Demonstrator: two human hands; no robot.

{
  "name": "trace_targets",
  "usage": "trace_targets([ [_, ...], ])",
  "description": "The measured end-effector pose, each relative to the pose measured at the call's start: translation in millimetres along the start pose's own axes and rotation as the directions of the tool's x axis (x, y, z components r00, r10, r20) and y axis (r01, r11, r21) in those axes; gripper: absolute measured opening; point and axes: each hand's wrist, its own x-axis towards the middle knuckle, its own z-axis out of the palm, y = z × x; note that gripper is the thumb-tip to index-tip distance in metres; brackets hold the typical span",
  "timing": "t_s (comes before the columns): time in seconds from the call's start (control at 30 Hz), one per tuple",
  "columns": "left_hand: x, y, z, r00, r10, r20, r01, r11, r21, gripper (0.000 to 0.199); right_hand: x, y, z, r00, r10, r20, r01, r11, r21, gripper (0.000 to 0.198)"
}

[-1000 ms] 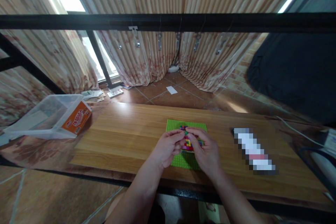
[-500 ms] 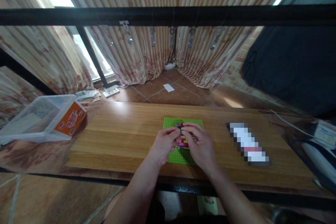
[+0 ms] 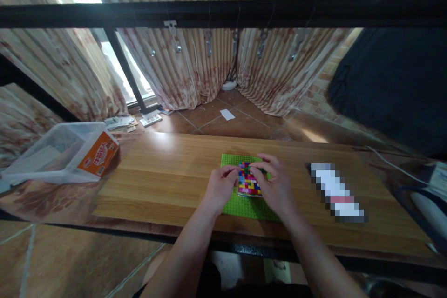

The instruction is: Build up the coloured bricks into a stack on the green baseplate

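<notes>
A green studded baseplate (image 3: 232,208) lies on the wooden tabletop in front of me. On it sits a block of small multicoloured toy bricks (image 3: 249,183), roughly square, with red, yellow, blue, purple and green studs. At the block's left edge is my left hand (image 3: 220,190), fingers curled and thumb drawn to the forefinger; anything between those tips is hidden. My right hand (image 3: 277,187) is at the block's upper right, with thumb and fingers apart. Its fingers cover the right part of the block.
A clear plastic bin (image 3: 63,153) with an orange label stands at the left. A blurred-out flat object (image 3: 337,193) lies on the tabletop (image 3: 167,172) to the right. A black rail (image 3: 195,14) crosses beyond the table, with curtains behind. A white cable (image 3: 394,163) runs along the right.
My hands have moved apart, the right one going rightward with its fingers spreading. More of the brick block's top shows. The whole view has shifted slightly.
</notes>
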Motion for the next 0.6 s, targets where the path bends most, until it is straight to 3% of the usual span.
trace_targets([
  [0.17, 1.6, -3.5, 1.0, 0.999, 0.046, -0.006, -0.045, 0.997, 0.056, 0.018, 1.5, -3.0, 8.0, 0.998, -0.017, 0.058, 0.02, 0.999, -0.037, 0.019],
  [0.47, 4.7, -11.2, 2.1, 0.995, 0.093, 0.026, -0.095, 0.991, 0.09, 0.023, 4.5, -1.3, 13.8, 0.998, 0.02, 0.055, -0.018, 0.999, -0.038, 0.018],
  [0.6, -1.1, -4.3, 2.8, 1.0, -0.009, 0.02, 0.009, 0.999, -0.044, 0.02, 5.1, -2.9, 12.7, 0.999, -0.01, 0.052, 0.012, 0.999, -0.042, 0.018],
])
